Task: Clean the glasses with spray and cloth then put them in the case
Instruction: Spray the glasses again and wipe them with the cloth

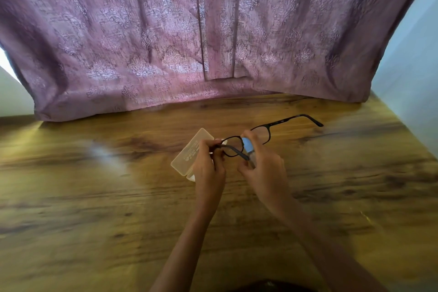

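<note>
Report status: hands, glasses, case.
Left hand pinching glasses by one temple, held above table. Right hand gripping spray at the lens. Case open below left hand. No cloth seen.

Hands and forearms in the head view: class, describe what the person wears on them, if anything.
Both forearms are bare up to the bottom edge of the picture: no sleeves show. The left hand and right hand wear no gloves, and no watch or bracelet shows at either wrist. Rings cannot be made out.
</note>
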A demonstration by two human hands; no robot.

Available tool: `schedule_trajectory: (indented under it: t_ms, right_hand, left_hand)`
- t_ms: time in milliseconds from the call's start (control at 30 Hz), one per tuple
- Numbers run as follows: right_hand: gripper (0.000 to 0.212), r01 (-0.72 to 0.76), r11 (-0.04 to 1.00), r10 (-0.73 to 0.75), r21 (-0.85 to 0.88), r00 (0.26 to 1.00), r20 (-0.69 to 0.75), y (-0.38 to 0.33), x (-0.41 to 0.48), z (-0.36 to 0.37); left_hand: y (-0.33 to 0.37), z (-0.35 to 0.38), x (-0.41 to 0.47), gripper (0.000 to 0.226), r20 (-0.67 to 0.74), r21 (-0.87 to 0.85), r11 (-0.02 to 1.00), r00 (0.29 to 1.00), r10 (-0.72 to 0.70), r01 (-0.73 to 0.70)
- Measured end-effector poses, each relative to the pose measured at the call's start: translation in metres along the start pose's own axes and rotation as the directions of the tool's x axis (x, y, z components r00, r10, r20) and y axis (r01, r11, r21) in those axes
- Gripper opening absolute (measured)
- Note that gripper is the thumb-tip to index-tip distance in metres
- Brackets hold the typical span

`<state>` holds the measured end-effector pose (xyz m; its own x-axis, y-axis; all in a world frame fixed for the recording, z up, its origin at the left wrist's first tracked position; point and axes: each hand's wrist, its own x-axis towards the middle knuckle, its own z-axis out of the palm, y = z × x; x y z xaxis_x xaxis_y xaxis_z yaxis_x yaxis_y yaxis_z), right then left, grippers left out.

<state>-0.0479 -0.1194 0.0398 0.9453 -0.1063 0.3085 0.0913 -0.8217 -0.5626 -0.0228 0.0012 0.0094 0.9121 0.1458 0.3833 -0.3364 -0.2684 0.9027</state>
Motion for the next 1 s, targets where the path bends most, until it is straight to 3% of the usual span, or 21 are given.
schedule_trajectory:
  t_ms: [333, 567, 733, 1000]
  right_hand:
    - [0.072, 0.058, 0.998, -0.059, 0.008, 0.997, 0.057, 0.000, 0.000, -0.001]
    - [0.069, 0.002, 0.998, -0.001, 0.059, 1.000, -0.022, 0.004, 0.006, -0.010]
    - [0.076, -0.020, 1.000, 0.020, 0.002, 0.999, 0.042, 0.021, 0.015, -0.020]
    - [0.071, -0.097, 0.995, 0.097, 0.023, 0.995, -0.003, 0.036, 0.016, -0.024]
  left_hand:
    - [-0.001, 0.002, -0.001, 0.019, 0.015, 0.014, 1.000, 1.000, 0.005, -0.005]
    - [-0.006, 0.002, -0.001, 0.019, 0.007, 0.030, 1.000, 1.000, 0.008, -0.009]
    - [-0.008, 0.002, -0.001, 0.019, 0.008, 0.026, 1.000, 1.000, -0.011, 0.011]
    - [-0.004, -0.001, -0.002, 0.024, 0.011, 0.014, 1.000, 1.000, -0.016, 0.016]
